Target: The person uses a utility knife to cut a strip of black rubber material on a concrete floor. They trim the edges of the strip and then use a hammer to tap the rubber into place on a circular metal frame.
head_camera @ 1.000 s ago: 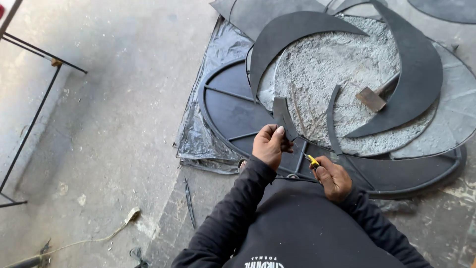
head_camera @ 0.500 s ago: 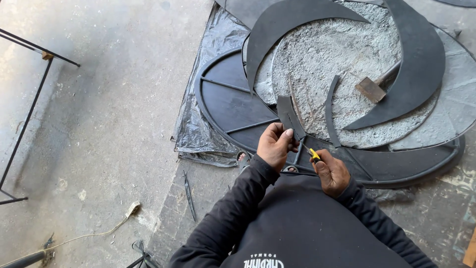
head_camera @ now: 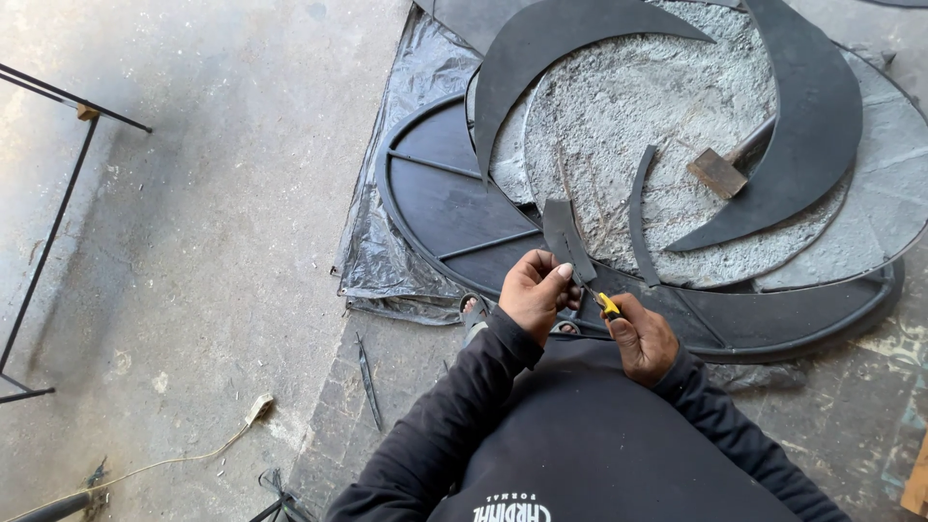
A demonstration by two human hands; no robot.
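Head view, looking down over my chest at the concrete floor. My left hand (head_camera: 535, 290) is closed in a pinch around the lower end of a short dark strip (head_camera: 565, 239), thumb and fingers wrapped shut on it; the strip rises away from me, slightly tilted, its upper end free over the black round frame (head_camera: 435, 208) lying on the floor. My right hand (head_camera: 643, 338) is closed tight around a small yellow-handled cutter (head_camera: 607, 305), whose tip meets the strip just beside my left fingertips (head_camera: 564, 274); the blade itself is too small to make out. Judgement on handling: the strip looks thin, light and flexible, like sheet rubber or soft board, since it keeps a gentle curve and stands up unsupported only over a short run. It will likely flop if held far from the cut, so the grip belongs close to the blade, on the flat faces, fingers kept off the cutting line. Surface looks matte, not slippery. Around: a second curved strip (head_camera: 640, 217) lies on the grey gritty disc (head_camera: 619, 106), large black crescent pieces (head_camera: 812, 126) overlap it, a small block (head_camera: 717, 173) rests near them, crumpled plastic sheeting (head_camera: 387, 242) underneath.
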